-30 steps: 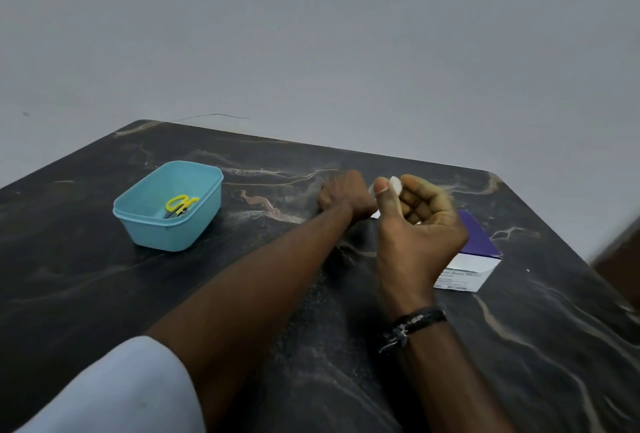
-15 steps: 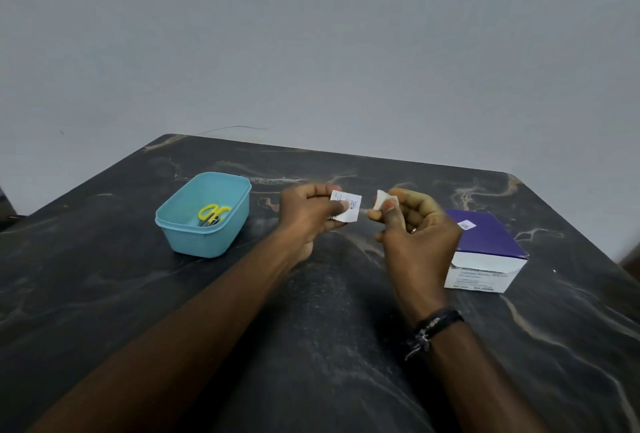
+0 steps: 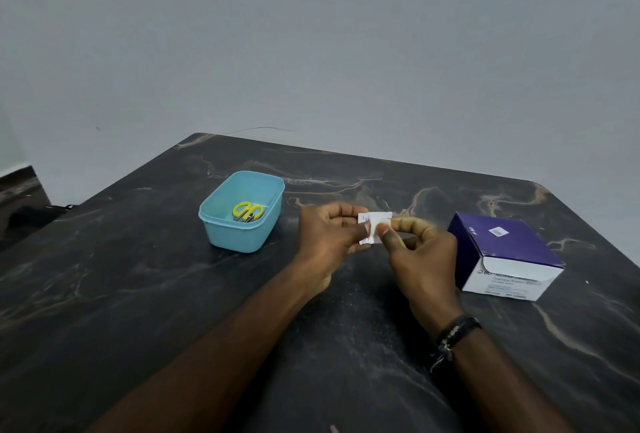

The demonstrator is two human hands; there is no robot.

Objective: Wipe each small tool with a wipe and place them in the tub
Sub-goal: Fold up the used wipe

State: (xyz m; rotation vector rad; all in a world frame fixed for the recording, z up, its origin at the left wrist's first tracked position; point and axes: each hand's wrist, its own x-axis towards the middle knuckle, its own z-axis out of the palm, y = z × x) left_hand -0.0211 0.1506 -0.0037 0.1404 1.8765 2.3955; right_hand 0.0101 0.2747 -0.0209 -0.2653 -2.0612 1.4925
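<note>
Both hands pinch a small white wipe packet (image 3: 374, 226) between them: left hand (image 3: 332, 235) on its left edge, right hand (image 3: 420, 252) on its right. The tub (image 3: 242, 235), left of the left fingers, holds yellow-handled scissors (image 3: 248, 210).

You have bare table (image 3: 138, 294) between the tub (image 3: 242, 228) at left and the box (image 3: 505, 252) at right.

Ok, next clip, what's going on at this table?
A person holds a small white wipe packet between both hands, left hand and right hand each pinching it above the dark marble table. Yellow-handled scissors lie in the blue tub. A purple and white box sits to the right.
</note>
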